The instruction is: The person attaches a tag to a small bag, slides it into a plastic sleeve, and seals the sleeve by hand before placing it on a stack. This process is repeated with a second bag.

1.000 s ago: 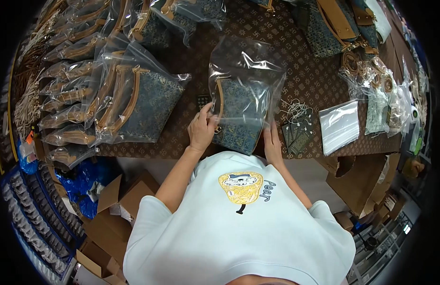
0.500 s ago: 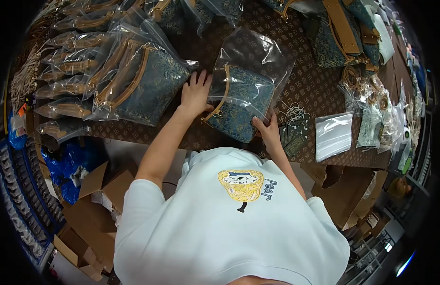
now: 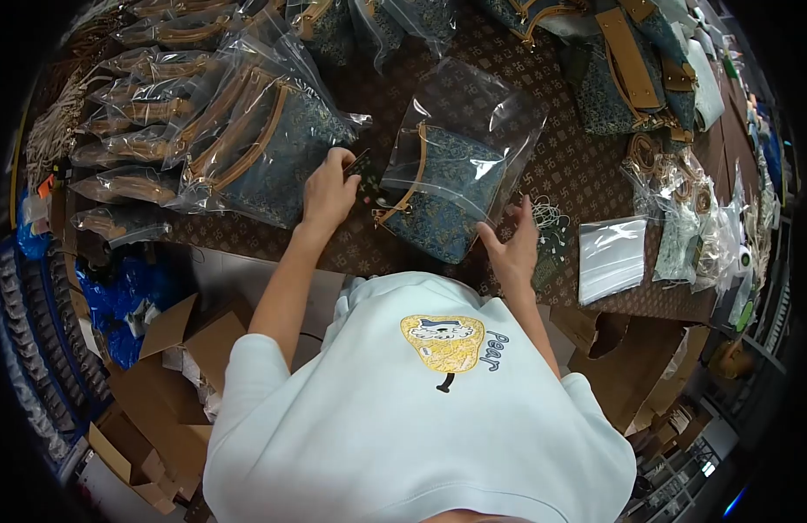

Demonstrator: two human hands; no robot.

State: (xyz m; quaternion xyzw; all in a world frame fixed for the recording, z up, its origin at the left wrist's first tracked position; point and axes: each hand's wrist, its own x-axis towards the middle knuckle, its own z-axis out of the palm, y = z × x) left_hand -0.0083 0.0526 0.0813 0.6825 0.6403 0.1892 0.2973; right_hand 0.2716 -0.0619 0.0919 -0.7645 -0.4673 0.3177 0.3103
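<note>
A blue patterned handbag [image 3: 460, 187] with a tan-trimmed edge lies partly inside a clear plastic bag [image 3: 473, 91] in front of me. To its left, my left hand [image 3: 328, 193] is closed, pinching a small dark card [image 3: 358, 163] between thumb and fingers. My right hand [image 3: 513, 248] is at the handbag's lower right corner, with thumb and fingers apart by the plastic edge. Just beyond those fingers lie white looped strings [image 3: 552, 218] and dark tags [image 3: 547, 268], partly hidden by the hand.
Bagged blue handbags [image 3: 281, 148] with tan handles fill the left side. A stack of clear plastic sleeves [image 3: 613, 257] lies right, beside small bagged parts [image 3: 680, 248]. Unbagged handbags [image 3: 608, 91] stand at the back right. Open cardboard boxes [image 3: 159, 383] sit below the table edge.
My left hand has left the edge of the plastic bag and moved left, and a dark card now shows in it. My right hand has shifted slightly right, its fingers opening from the bag.
</note>
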